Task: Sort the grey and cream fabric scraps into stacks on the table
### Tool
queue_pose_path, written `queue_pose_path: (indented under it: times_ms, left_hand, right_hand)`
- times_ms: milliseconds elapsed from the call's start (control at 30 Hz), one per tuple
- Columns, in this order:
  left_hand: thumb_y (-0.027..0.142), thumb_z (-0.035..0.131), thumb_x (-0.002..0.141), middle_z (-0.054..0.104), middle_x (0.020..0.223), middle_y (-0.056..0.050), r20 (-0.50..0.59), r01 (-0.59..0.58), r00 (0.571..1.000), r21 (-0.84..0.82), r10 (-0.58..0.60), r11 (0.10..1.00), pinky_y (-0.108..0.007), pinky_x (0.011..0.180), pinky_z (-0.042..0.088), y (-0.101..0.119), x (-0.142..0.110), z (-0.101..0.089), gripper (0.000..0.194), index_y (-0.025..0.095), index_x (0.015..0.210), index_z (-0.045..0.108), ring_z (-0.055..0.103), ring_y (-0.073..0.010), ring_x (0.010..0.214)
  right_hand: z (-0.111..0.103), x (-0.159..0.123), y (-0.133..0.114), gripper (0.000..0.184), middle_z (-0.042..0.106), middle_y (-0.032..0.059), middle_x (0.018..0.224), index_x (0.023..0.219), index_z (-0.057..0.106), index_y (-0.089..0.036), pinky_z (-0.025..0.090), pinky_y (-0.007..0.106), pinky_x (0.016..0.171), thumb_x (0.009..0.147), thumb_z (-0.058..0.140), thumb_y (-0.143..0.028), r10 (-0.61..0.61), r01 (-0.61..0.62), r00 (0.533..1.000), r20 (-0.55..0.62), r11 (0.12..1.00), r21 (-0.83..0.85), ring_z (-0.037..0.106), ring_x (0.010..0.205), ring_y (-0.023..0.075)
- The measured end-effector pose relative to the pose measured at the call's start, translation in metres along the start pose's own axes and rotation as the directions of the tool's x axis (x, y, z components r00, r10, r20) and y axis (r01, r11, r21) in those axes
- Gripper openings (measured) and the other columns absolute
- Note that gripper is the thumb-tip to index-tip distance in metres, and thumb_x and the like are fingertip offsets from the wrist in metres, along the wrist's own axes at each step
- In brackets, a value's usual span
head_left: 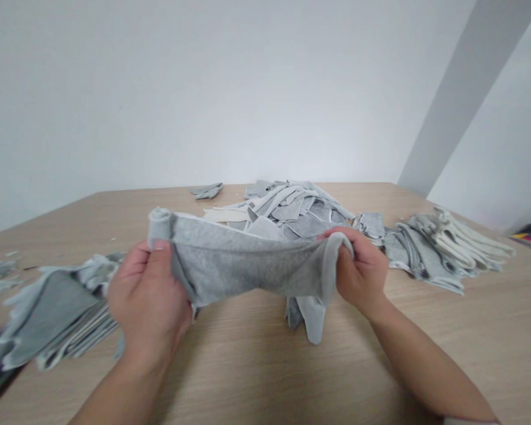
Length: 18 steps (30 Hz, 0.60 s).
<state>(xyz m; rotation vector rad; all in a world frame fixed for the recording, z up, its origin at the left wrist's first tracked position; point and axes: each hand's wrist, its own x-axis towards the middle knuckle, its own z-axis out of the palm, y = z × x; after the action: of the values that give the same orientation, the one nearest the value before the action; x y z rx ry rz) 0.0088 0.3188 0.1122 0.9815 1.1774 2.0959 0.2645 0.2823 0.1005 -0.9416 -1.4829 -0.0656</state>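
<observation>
A grey piece of fabric [252, 262] with a paler upper edge is stretched sideways between my two hands, above the table. My left hand [148, 289] is closed on its left end, thumb on top, where the cloth is rolled over. At the other end my right hand [360, 265] grips the fabric, whose edge folds over the fingers. Behind it lies a heap of grey and white fabric pieces [305, 206], partly hidden by the held cloth. Below the held cloth, a pale fabric strip [312, 319] shows on the table.
Stacked grey fabric pieces [57, 313] lie at the left, with small scraps [0, 277] beyond them. Folded grey and cream pieces [442, 245] rest at the right. One loose piece [207, 190] lies near the back edge of the wooden table [256, 378], before a white wall [248, 88].
</observation>
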Motion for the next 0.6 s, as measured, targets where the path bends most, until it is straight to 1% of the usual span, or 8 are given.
queue_pose_path:
  times_ms: [67,100,133,200,333,467,533,600]
  left_hand:
    - [0.019,0.068,0.063,0.060,0.069,0.004,-0.064,-0.097,0.993,-0.010,0.096,0.995,-0.020,0.056,0.045,0.003,0.003,0.001,0.022,0.015,0.083,0.063,0.054,-0.0099,0.059]
    - [0.016,0.068,0.060,0.061,0.071,0.003,-0.058,-0.145,0.988,0.012,0.146,0.989,-0.019,0.056,0.045,0.003,0.004,0.001,0.024,0.015,0.083,0.063,0.055,-0.0098,0.061]
    - [0.014,0.068,0.058,0.061,0.070,0.004,-0.034,-0.185,0.982,0.049,0.187,0.981,-0.018,0.054,0.043,0.003,0.003,0.000,0.026,0.015,0.083,0.063,0.055,-0.0094,0.060]
    - [0.011,0.066,0.057,0.060,0.067,0.004,0.044,-0.228,0.974,0.146,0.223,0.963,-0.016,0.050,0.040,0.000,0.001,-0.001,0.024,0.015,0.080,0.061,0.052,-0.0082,0.056]
    - [0.010,0.063,0.062,0.057,0.063,0.005,0.160,-0.234,0.967,0.256,0.197,0.938,-0.015,0.046,0.037,-0.005,0.000,-0.004,0.018,0.016,0.079,0.060,0.049,-0.0075,0.052]
    - [0.010,0.064,0.061,0.056,0.063,0.006,0.122,-0.327,0.944,0.225,0.306,0.918,-0.016,0.049,0.037,-0.003,0.001,-0.002,0.028,0.015,0.089,0.061,0.049,-0.0077,0.053]
    - [0.012,0.065,0.063,0.057,0.065,0.005,0.076,-0.383,0.923,0.229,0.376,0.895,-0.017,0.051,0.038,-0.001,0.001,-0.001,0.027,0.013,0.090,0.064,0.048,-0.0074,0.055]
    - [0.013,0.064,0.066,0.058,0.067,0.004,0.013,-0.407,0.909,0.251,0.417,0.878,-0.018,0.053,0.037,0.000,0.000,-0.002,0.020,0.012,0.086,0.066,0.049,-0.0076,0.057]
  right_hand:
    - [0.000,0.001,0.002,0.013,0.067,0.0034,0.084,0.092,0.062,-0.023,0.048,0.030,0.072,0.090,0.050,-0.027,0.078,-0.070,0.977,-0.196,0.996,0.047,0.062,0.079,0.0187]
    - [0.001,0.001,0.004,0.013,0.066,0.0031,0.082,0.091,0.061,-0.023,0.048,0.030,0.070,0.090,0.051,-0.030,0.108,-0.091,0.962,-0.252,0.993,0.079,0.061,0.078,0.0185]
    - [0.003,0.001,0.006,0.014,0.064,0.0029,0.080,0.090,0.060,-0.022,0.048,0.030,0.069,0.089,0.051,-0.032,0.135,-0.109,0.955,-0.264,0.988,0.113,0.061,0.076,0.0182]
    - [0.007,-0.001,0.009,0.016,0.063,0.0024,0.077,0.087,0.058,-0.022,0.048,0.030,0.067,0.089,0.050,-0.036,0.188,-0.149,0.958,-0.217,0.972,0.181,0.059,0.073,0.0175]
    - [0.012,-0.004,0.014,0.016,0.060,0.0001,0.071,0.081,0.057,-0.024,0.047,0.029,0.062,0.089,0.050,-0.036,0.298,-0.253,0.949,-0.104,0.915,0.314,0.056,0.066,0.0167]
    - [0.012,0.001,0.012,0.011,0.064,0.0003,0.073,0.083,0.059,-0.024,0.049,0.031,0.063,0.087,0.051,-0.032,0.451,-0.394,0.892,-0.029,0.807,0.439,0.060,0.069,0.0184]
    - [0.011,0.005,0.007,0.009,0.066,0.0008,0.075,0.082,0.059,-0.024,0.050,0.031,0.062,0.085,0.052,-0.030,0.504,-0.425,0.862,-0.049,0.773,0.471,0.061,0.070,0.0186]
    - [0.008,0.009,0.003,0.008,0.067,0.0004,0.075,0.077,0.058,-0.024,0.050,0.030,0.061,0.083,0.054,-0.028,0.526,-0.419,0.843,-0.112,0.773,0.476,0.062,0.070,0.0181]
